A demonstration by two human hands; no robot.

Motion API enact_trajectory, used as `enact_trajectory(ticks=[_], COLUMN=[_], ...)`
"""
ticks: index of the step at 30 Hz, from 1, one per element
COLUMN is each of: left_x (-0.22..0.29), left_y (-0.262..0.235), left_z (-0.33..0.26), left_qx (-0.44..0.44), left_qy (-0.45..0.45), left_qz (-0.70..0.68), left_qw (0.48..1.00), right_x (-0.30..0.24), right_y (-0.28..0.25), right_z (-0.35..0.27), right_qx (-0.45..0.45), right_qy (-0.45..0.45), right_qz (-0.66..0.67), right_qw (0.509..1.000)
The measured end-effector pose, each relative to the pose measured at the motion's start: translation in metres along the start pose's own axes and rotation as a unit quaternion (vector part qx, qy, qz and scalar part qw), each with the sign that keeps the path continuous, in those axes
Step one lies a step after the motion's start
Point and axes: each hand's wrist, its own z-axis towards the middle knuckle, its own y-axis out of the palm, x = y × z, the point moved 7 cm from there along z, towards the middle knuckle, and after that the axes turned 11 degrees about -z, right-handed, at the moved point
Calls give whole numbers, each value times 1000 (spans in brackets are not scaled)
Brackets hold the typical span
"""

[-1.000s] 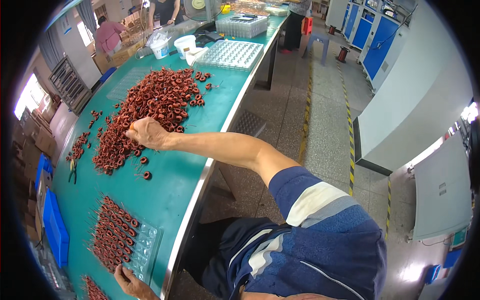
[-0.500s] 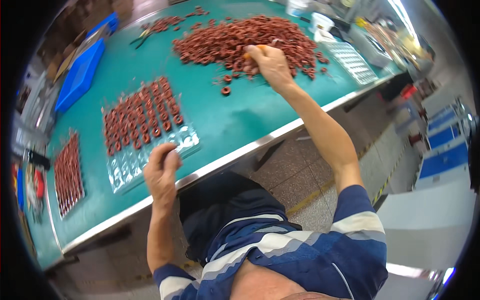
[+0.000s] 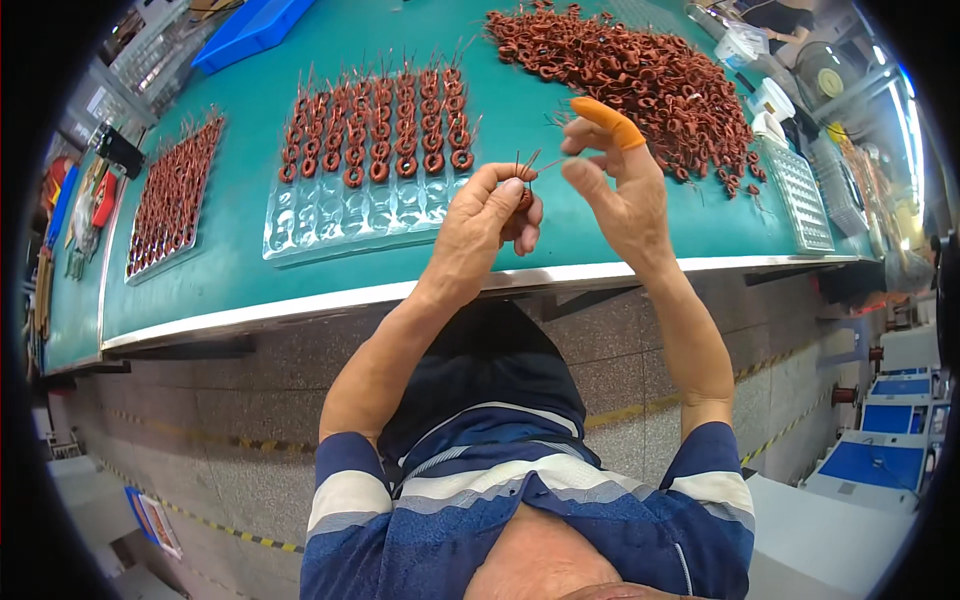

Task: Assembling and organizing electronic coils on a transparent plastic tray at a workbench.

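Note:
My left hand [image 3: 487, 222] is closed, pinching a red-brown wire-wound ring coil [image 3: 524, 197] between thumb and fingers. Thin wire leads stick up from the coil, and one slants toward my right thumb. Close beside it, my right hand [image 3: 628, 195] is raised with thumb and index finger apart, an orange finger cot [image 3: 612, 122] on the index finger. I see nothing held in it. Left of my hands lies a clear plastic tray [image 3: 345, 215]; rows of similar coils, leads up, fill its far part, and bare pockets show along its near part.
A big heap of loose coils [image 3: 640, 85] covers the green table's [image 3: 225, 275] far right. At left stands another coil-filled tray [image 3: 175, 200], with a blue bin [image 3: 255, 32] behind. An empty-looking pocketed tray [image 3: 800, 195] and white cups lie at right. A metal edge [image 3: 380, 292] borders the table.
My right hand has come back from the heap to beside my left hand. My left hand has moved right, away from the tray, and now holds a coil. The view has turned.

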Motion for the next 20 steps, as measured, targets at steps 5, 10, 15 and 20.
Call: enact_trajectory(ticks=[5, 10, 15, 20], left_x=[-3, 8, 16, -1], left_y=[-3, -2, 16, 45], left_z=[-8, -15, -16, 5], left_qx=[-50, -30, -52, -120], left_qy=[-123, -12, 96, 170], left_qz=[-80, 10, 243, 368], left_qw=[988, 999, 964, 906], right_x=[-25, -15, 18, 38], right_y=[19, 18, 15, 27], right_z=[-11, -17, -21, -29], right_qx=[-105, -87, -106, -111], right_qy=[-225, -161, 106, 90], right_qz=[-197, -202, 48, -4], right_qw=[948, 962, 987, 990])
